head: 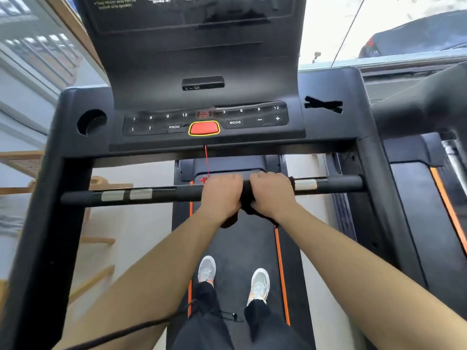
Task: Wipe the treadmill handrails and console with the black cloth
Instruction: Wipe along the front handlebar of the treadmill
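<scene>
The black cloth (246, 203) is wrapped round the middle of the front crossbar handrail (161, 194), its loose end hanging below the bar. Both hands grip it side by side: the left hand (221, 194) and the right hand (271, 193) each have their fingers curled over the bar, pinching the cloth against it. Above sits the console (204, 120) with its red stop button (204, 128). Below, grey shoes (259, 284) stand on the treadmill belt (235, 243).
</scene>
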{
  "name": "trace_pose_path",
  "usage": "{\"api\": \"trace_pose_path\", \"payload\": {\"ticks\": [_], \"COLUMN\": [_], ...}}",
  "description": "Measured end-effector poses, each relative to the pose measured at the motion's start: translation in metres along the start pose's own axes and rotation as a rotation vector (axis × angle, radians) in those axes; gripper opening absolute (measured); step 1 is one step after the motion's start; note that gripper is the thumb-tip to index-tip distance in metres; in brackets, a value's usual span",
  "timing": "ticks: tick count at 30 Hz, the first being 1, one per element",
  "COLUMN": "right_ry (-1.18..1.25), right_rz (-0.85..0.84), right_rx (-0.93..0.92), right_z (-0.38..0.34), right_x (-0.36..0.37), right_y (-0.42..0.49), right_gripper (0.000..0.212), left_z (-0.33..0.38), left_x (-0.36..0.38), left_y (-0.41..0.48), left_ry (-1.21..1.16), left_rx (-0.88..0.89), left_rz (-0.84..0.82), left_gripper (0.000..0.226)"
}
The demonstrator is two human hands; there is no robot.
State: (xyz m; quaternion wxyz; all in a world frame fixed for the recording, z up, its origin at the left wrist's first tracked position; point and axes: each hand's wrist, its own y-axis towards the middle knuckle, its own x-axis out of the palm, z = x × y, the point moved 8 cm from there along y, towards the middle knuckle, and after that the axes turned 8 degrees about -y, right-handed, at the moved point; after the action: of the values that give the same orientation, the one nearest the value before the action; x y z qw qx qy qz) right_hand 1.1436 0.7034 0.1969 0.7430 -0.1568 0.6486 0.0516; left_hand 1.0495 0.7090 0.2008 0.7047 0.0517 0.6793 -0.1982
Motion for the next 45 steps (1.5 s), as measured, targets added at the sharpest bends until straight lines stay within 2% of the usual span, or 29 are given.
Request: {"api": "trace_pose_path", "payload": {"ticks": [3, 6, 8, 9, 11, 12, 14, 17, 19, 20, 21, 23, 25, 27, 28, 30, 31, 33, 34, 36, 37, 38, 39, 43, 45], "right_ry": [0.018, 0.212, 0.317, 0.334, 0.273, 0.207, 0.051, -0.076, -0.071, -0.050, -0.024, 0.024, 0.103, 0.195, 0.233, 0.227, 0.175, 0.054, 0.005, -0.049, -0.049, -0.034, -0.010, 0.170, 0.226], "right_rz": [-0.290, -0.638, -0.755, -0.766, -0.671, -0.568, -0.252, 0.248, 0.408, 0.397, 0.308, 0.004, -0.288, -0.529, -0.581, -0.540, -0.448, -0.138, 0.024, 0.286, 0.347, 0.342, 0.256, -0.360, -0.546], "right_rx": [-0.091, -0.162, -0.165, -0.163, -0.165, -0.160, -0.134, -0.053, -0.008, -0.003, 0.000, -0.026, -0.108, -0.158, -0.170, -0.164, -0.145, -0.095, -0.079, -0.047, -0.034, -0.027, -0.022, -0.108, -0.149], "right_z": [-0.001, 0.000, -0.001, -0.001, -0.001, -0.001, -0.001, -0.003, -0.003, -0.004, -0.004, 0.000, 0.005, 0.008, 0.008, 0.008, 0.008, 0.009, 0.007, 0.005, 0.005, 0.005, 0.007, 0.016, 0.021], "right_x": [0.011, 0.023, 0.025, 0.025, 0.022, 0.019, 0.013, 0.004, -0.001, -0.001, 0.000, 0.005, 0.010, 0.014, 0.013, 0.012, 0.011, 0.008, 0.007, 0.005, 0.003, 0.002, 0.004, 0.013, 0.013], "right_y": [0.025, 0.034, 0.034, 0.034, 0.034, 0.032, 0.026, 0.001, -0.008, -0.006, 0.000, 0.011, 0.021, 0.027, 0.028, 0.027, 0.024, 0.017, 0.009, -0.006, -0.009, -0.008, -0.002, 0.020, 0.021], "right_gripper": [0.019, 0.026, 0.029, 0.028, 0.026, 0.025, 0.020, 0.018, 0.022, 0.021, 0.019, 0.016, 0.026, 0.032, 0.031, 0.028, 0.028, 0.025, 0.023, 0.026, 0.026, 0.025, 0.023, 0.029, 0.030], "left_z": [-0.006, -0.007, -0.008, -0.007, -0.006, -0.005, -0.004, 0.004, 0.004, 0.003, 0.001, -0.002, -0.003, -0.003, -0.003, -0.002, -0.003, 0.001, 0.004, 0.011, 0.011, 0.009, 0.006, 0.001, 0.007], "left_x": [0.010, 0.017, 0.021, 0.022, 0.019, 0.016, 0.011, 0.011, 0.008, 0.007, 0.008, 0.015, 0.018, 0.019, 0.019, 0.019, 0.016, 0.010, 0.011, 0.010, 0.008, 0.010, 0.012, 0.018, 0.020], "left_y": [0.021, 0.029, 0.031, 0.031, 0.030, 0.029, 0.018, 0.002, 0.000, 0.004, 0.010, 0.022, 0.031, 0.033, 0.033, 0.029, 0.027, 0.016, 0.008, 0.001, 0.001, 0.004, 0.010, 0.031, 0.034], "left_ry": [-0.019, -0.144, -0.217, -0.241, -0.203, -0.150, -0.058, 0.060, 0.100, 0.076, 0.048, -0.046, -0.172, -0.233, -0.245, -0.194, -0.136, -0.007, 0.061, 0.145, 0.155, 0.130, 0.088, -0.168, -0.249], "left_rx": [0.004, 0.007, -0.018, -0.025, -0.027, -0.026, -0.024, 0.024, 0.015, 0.002, -0.010, -0.015, -0.005, -0.016, -0.027, -0.057, -0.070, -0.044, -0.023, 0.018, 0.016, 0.001, -0.011, -0.021, -0.032], "left_rz": [-0.245, -0.542, -0.709, -0.742, -0.648, -0.524, -0.213, 0.095, 0.187, 0.137, 0.028, -0.319, -0.627, -0.778, -0.787, -0.648, -0.485, -0.110, 0.009, 0.197, 0.227, 0.159, 0.051, -0.553, -0.734], "left_gripper": [0.020, 0.025, 0.026, 0.025, 0.022, 0.018, 0.013, 0.010, 0.008, 0.007, 0.006, 0.014, 0.024, 0.025, 0.025, 0.024, 0.023, 0.015, 0.014, 0.019, 0.018, 0.015, 0.013, 0.027, 0.031]}}
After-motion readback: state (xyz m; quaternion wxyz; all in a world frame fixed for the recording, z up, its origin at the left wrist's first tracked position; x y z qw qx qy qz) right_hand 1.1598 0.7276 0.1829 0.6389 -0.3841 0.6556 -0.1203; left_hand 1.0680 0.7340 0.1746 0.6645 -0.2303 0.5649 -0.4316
